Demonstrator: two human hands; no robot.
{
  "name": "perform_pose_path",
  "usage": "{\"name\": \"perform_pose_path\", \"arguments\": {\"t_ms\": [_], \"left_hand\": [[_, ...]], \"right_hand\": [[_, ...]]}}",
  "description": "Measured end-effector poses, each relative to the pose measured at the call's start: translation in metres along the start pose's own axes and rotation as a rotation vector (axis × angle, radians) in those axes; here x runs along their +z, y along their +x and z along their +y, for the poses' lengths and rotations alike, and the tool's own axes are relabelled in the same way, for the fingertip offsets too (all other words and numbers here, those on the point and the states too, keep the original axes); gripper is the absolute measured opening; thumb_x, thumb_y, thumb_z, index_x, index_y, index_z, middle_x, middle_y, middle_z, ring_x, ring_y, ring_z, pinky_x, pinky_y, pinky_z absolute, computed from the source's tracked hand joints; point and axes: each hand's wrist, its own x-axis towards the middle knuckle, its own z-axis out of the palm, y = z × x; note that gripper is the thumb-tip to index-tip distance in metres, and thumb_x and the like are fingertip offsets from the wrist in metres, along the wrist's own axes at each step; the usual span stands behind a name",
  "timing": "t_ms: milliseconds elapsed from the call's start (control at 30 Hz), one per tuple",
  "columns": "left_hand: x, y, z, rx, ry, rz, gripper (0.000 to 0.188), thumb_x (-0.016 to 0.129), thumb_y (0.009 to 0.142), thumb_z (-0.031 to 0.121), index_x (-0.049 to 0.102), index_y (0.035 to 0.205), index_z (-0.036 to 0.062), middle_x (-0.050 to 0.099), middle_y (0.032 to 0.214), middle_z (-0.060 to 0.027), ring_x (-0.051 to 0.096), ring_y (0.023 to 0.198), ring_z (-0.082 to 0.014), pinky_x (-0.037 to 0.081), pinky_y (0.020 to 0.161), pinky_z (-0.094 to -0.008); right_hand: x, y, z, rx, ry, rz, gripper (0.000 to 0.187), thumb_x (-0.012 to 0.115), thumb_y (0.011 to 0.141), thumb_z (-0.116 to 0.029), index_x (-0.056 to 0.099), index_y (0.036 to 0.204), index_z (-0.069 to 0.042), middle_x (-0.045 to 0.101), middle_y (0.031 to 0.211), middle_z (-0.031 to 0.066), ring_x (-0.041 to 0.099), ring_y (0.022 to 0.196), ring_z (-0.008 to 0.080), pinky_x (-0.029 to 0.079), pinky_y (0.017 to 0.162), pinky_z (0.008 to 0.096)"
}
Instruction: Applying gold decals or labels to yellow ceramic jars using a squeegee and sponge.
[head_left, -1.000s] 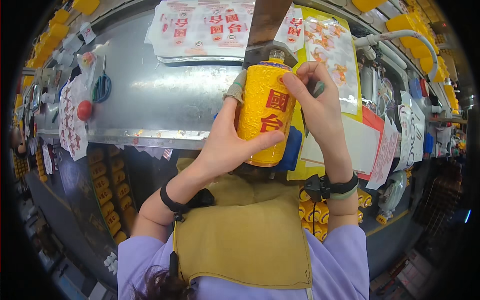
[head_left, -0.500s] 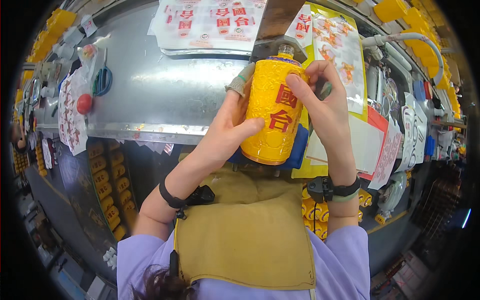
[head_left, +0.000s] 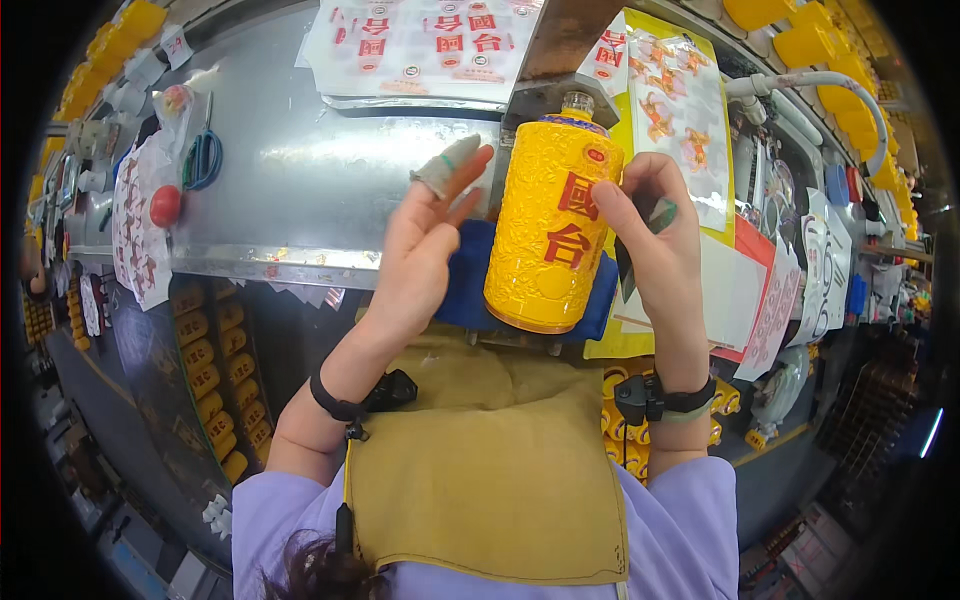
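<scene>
A yellow embossed bottle point(head_left: 535, 235) with red characters, a blue-patterned shoulder and a clear glass neck lies tilted on a blue pad point(head_left: 470, 265), neck pointing away from me. My left hand point(head_left: 420, 245) is open just left of the bottle, apart from it, fingers stretched out. A grey cloth finger cover point(head_left: 447, 163) with a green band sits on one of its fingertips. My right hand point(head_left: 655, 235) is closed at the bottle's right side, thumb on its surface and fingers curled. A small dark green thing point(head_left: 661, 213) shows among those fingers; its kind is unclear.
Printed transfer sheets point(head_left: 420, 55) lie on the metal bench point(head_left: 310, 190). Blue-handled scissors point(head_left: 203, 160) and a red ball-like thing point(head_left: 166, 207) are at left. On the right lie a yellow sheet point(head_left: 722, 110), papers and a curved pale pipe point(head_left: 850, 82). Yellow bottles fill racks point(head_left: 205, 380) below.
My left hand has let go of the bottle and drawn away leftward, fingers spreading. My right hand has shifted slightly down and right. The bottle has turned slightly, showing a small red emblem.
</scene>
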Motion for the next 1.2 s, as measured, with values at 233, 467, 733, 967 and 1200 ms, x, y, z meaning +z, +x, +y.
{"name": "perform_pose_path", "arguments": {"t_ms": [233, 467, 733, 967, 1200], "left_hand": [[0.030, -0.004, 0.011, -0.020, -0.128, -0.077, 0.068, 0.056, 0.103, 0.010, 0.017, 0.159, 0.0028, 0.033, 0.159, -0.0137, 0.035, 0.144, -0.0193, 0.028, 0.120, -0.0377], [0.020, -0.003, 0.007, -0.124, -0.211, -0.208, 0.068, 0.051, 0.103, 0.007, 0.013, 0.160, 0.0016, 0.025, 0.163, -0.0129, 0.026, 0.150, -0.0226, 0.024, 0.122, -0.0390], [0.021, 0.008, 0.021, -0.193, -0.346, -0.132, 0.067, 0.053, 0.102, 0.011, 0.019, 0.158, -0.0012, 0.038, 0.156, -0.0143, 0.038, 0.143, -0.0239, 0.029, 0.119, -0.0388], [0.044, 0.014, 0.028, -0.099, 0.018, -0.185, 0.085, 0.073, 0.091, 0.010, 0.020, 0.156, -0.0012, 0.042, 0.150, -0.0144, 0.043, 0.139, -0.0228, 0.034, 0.116, -0.0392], [0.049, 0.012, 0.021, -0.145, 0.032, -0.112, 0.086, 0.076, 0.089, 0.010, 0.021, 0.155, 0.0002, 0.044, 0.147, -0.0133, 0.048, 0.135, -0.0219, 0.041, 0.111, -0.0372]], "right_hand": [[0.000, -0.021, 0.001, 0.098, 0.097, -0.011, 0.032, 0.079, 0.088, -0.011, 0.052, 0.103, -0.007, 0.047, 0.086, -0.0052, 0.044, 0.077, 0.0027, 0.037, 0.067, 0.0181], [0.007, -0.024, 0.009, 0.119, 0.161, -0.034, 0.041, 0.085, 0.084, -0.014, 0.049, 0.104, -0.008, 0.048, 0.086, -0.0055, 0.044, 0.077, 0.0025, 0.038, 0.067, 0.0173], [0.000, -0.012, 0.002, 0.065, 0.113, -0.010, 0.031, 0.080, 0.089, -0.016, 0.053, 0.100, -0.007, 0.049, 0.084, -0.0057, 0.043, 0.073, 0.0025, 0.038, 0.065, 0.0186], [0.001, 0.018, -0.005, 0.084, 0.097, 0.052, 0.029, 0.078, 0.090, -0.025, 0.056, 0.092, -0.006, 0.049, 0.080, -0.0050, 0.042, 0.072, 0.0029, 0.035, 0.062, 0.0199], [0.005, 0.028, 0.001, 0.048, -0.072, 0.059, 0.042, 0.084, 0.083, -0.032, 0.052, 0.088, -0.006, 0.044, 0.079, -0.0041, 0.040, 0.071, 0.0051, 0.036, 0.061, 0.0210]]}}
